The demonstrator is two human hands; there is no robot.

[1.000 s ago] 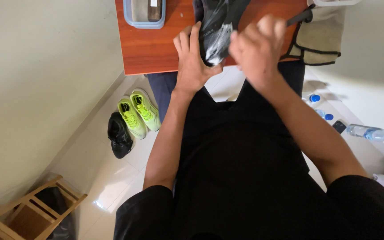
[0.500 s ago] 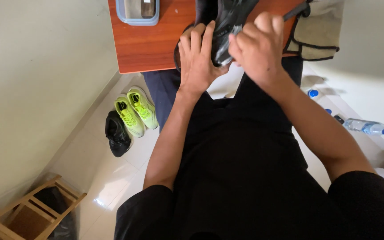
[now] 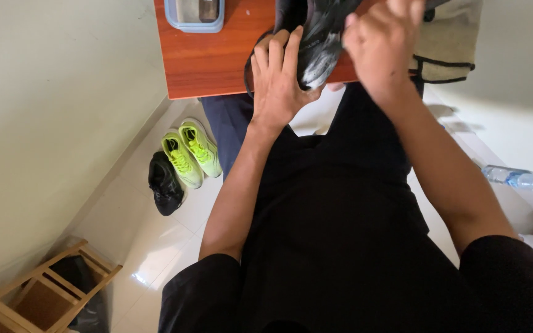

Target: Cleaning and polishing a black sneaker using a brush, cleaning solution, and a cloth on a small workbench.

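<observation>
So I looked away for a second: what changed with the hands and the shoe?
The right hand moved up and to the right along the black shoe, baring a soapy white patch. The left hand kept its grip on the shoe over the wooden table.

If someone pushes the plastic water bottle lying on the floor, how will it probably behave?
The water bottle lies on its side, so it would likely roll rather than tip. It looks clear and thin-walled, probably light and somewhat squeezable. How full it is cannot be told, so its weight stays uncertain.
</observation>
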